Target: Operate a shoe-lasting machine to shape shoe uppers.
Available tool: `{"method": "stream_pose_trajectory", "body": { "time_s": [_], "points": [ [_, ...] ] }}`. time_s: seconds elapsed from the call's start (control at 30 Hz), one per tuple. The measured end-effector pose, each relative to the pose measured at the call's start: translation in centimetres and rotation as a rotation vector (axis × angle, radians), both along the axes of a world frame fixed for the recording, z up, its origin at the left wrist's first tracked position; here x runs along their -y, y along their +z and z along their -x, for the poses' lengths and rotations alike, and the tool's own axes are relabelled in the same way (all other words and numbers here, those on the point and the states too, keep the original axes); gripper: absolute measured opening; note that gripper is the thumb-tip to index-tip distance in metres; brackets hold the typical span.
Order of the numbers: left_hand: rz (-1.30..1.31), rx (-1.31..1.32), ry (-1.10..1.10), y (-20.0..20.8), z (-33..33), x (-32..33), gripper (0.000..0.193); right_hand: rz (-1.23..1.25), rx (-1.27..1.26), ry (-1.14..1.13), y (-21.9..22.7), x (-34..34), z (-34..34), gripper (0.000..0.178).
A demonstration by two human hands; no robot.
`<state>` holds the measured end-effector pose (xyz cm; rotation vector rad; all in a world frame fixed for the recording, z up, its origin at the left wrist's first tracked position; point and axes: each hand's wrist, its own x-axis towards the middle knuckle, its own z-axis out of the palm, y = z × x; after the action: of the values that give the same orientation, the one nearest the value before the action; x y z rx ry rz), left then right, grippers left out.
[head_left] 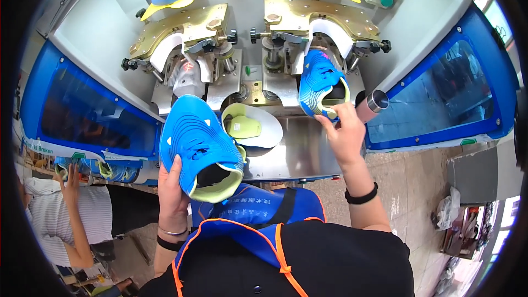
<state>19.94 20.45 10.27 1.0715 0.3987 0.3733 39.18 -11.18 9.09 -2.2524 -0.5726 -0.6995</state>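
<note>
The left hand (174, 198) grips a blue shoe (187, 132) near its heel, thumb against the side, other fingers hidden, while the right hand (347, 135) pinches, thumb and forefinger nearly together, the heel of a second shoe (316, 80) at the right-hand press (297, 16).

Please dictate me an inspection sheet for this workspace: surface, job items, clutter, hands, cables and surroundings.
Surface: metal ledge, with a pale green-and-white piece at its left part.
Job items: one blue shoe held off the machine; a second blue shoe at the right station; a translucent form at the left station.
Clutter: pink cylinder with a silver end, beside the right hand.
Hands: left hand holds the first shoe; right hand grips the second shoe's heel.
Cables: nothing seen.
Surroundings: blue-framed window panels both sides; another person at left.
</note>
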Motion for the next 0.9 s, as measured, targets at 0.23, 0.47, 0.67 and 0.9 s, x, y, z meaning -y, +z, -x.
{"method": "stream_pose_trajectory", "body": {
  "time_s": [0.23, 0.47, 0.67, 0.9],
  "points": [
    [0.008, 0.005, -0.106, -0.7, -1.7, 0.2, 0.036, -0.063, 0.142, 0.076, 5.6, 5.3, 7.5, 0.032],
    [-0.031, 0.024, -0.103, -2.3, -3.4, -0.9, 0.037, 0.275, -0.165, 0.086, -9.4, 7.5, 12.2, 0.030],
    [-0.063, -0.032, -0.198, -2.5, -4.4, 0.2, 0.038, 0.365, -0.489, -0.093, -14.6, 8.9, 12.0, 0.029],
    [-0.033, -0.043, -0.219, -2.6, -5.4, 0.7, 0.038, 0.314, -0.441, -0.136, -14.6, 8.3, 9.9, 0.028]
  ]
}}
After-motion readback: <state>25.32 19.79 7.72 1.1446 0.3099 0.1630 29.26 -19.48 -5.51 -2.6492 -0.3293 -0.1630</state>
